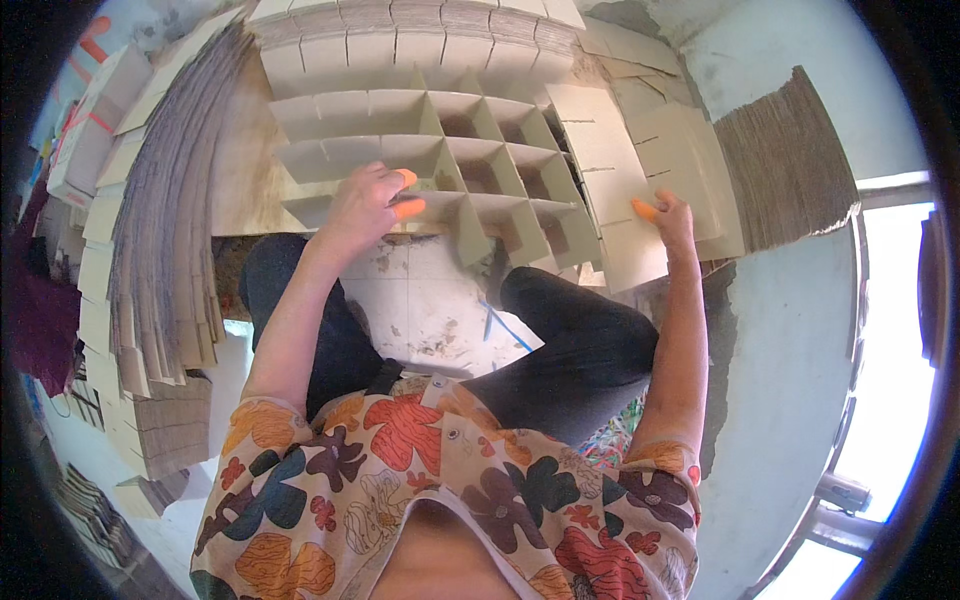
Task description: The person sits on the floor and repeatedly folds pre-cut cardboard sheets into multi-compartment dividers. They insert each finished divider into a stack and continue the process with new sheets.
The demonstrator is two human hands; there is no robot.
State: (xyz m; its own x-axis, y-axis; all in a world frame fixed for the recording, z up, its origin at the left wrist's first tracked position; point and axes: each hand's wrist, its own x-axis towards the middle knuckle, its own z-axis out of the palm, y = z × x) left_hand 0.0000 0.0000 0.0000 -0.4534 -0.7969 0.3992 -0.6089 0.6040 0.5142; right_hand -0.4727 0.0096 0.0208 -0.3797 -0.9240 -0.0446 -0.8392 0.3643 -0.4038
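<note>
A cardboard divider grid (470,160) lies flat on the work surface just beyond the person's knees, its pale beige slotted strips crossing to form rows of square cells, open at the top and shadowed inside. The card is matt and thin, with clean cut edges and narrow slits. The left hand (365,205) rests on the near left edge of the grid, fingers curled down over a strip and pressing it, two fingertips capped in orange rubber cots. The right hand (672,222), also with an orange tip, pinches the near edge of a loose slotted strip (625,215) that stands at the grid's right side, leaning against more strips of the same kind. To the left a tall fanned stack of flat strips (165,220) shows grey layered edges. At the far right a brown corrugated sheet (785,165) lies with its ribbed face up.
</note>
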